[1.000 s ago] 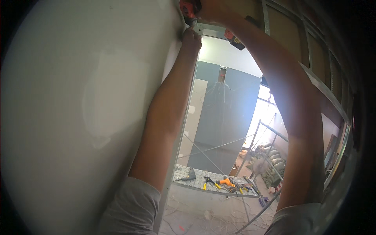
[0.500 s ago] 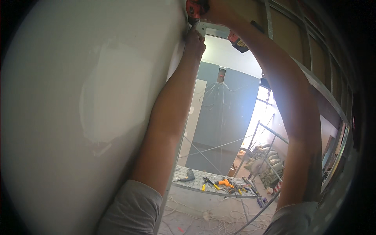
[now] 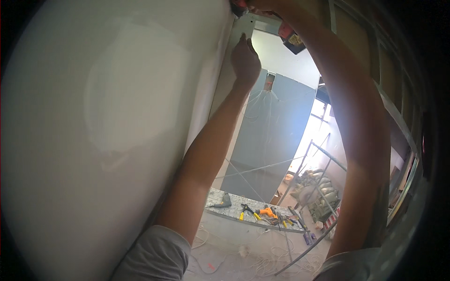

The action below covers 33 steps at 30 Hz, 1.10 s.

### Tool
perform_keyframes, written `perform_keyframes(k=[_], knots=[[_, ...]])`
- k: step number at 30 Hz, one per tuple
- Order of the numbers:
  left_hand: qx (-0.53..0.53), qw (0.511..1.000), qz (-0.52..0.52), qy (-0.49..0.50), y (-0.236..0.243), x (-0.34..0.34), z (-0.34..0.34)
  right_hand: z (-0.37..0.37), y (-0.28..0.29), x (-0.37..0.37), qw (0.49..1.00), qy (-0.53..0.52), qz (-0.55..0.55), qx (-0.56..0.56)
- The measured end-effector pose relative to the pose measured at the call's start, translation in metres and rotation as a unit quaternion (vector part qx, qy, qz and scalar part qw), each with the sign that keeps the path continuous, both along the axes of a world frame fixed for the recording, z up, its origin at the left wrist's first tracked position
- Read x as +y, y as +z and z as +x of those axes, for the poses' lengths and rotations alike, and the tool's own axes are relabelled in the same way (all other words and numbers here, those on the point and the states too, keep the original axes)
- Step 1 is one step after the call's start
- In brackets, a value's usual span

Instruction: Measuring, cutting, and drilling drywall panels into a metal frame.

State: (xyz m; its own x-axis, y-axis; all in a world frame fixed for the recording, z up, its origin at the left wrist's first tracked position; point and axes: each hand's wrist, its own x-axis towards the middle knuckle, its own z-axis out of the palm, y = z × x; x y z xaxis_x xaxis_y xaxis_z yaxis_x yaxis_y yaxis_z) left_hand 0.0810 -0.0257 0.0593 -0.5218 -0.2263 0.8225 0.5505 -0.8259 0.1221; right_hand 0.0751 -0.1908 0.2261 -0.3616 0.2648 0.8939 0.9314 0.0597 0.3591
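Pale wall [image 3: 126, 93] fills the left of the frame. Upper centre: left hand [image 3: 246, 63], fingers narrowly parted before a light strip [image 3: 241, 27], grip unclear, sits lower than a moment ago. Red drill [image 3: 286, 32], top edge, held by right hand [image 3: 266, 5]; its nose now lacks fingers beside it.

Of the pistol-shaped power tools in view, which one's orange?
The orange tool lying around the middle of the plank. The grey tool lies nearer the plank's left end; the red-and-black tool is up in the right hand.
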Motion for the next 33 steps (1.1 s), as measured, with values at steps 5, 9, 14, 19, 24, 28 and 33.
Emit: perform_keyframes(k=[5,9,14,19,24,28,33], knots=[[0.064,0.972,-0.084,0.21,0.02,0.002,-0.026,-0.004,0.009,-0.007,0.997,-0.059,0.006,-0.038],[0.005,0.985,-0.04,0.17,0.068,0.017,-0.035,-0.002,0.012,-0.012,0.997,0.051,-0.056,0.016],[0.051,0.981,-0.138,0.123,0.098,0.038,-0.033,-0.001,-0.003,-0.01,0.991,0.094,-0.071,0.056],[-0.011,0.982,-0.113,0.151,0.112,0.03,-0.024,0.035,0.002,0.002,0.96,0.22,-0.144,0.099],[-0.041,0.979,-0.138,0.145,0.107,0.015,-0.026,0.054,-0.014,0.01,0.955,0.261,-0.082,0.117],[-0.028,0.976,-0.179,0.122,0.106,0.007,-0.018,0.079,-0.018,0.027,0.931,0.343,-0.043,0.121],[-0.067,0.994,-0.087,0.013,0.107,0.011,-0.026,0.069,-0.03,0.033,0.943,0.318,0.084,0.05]])
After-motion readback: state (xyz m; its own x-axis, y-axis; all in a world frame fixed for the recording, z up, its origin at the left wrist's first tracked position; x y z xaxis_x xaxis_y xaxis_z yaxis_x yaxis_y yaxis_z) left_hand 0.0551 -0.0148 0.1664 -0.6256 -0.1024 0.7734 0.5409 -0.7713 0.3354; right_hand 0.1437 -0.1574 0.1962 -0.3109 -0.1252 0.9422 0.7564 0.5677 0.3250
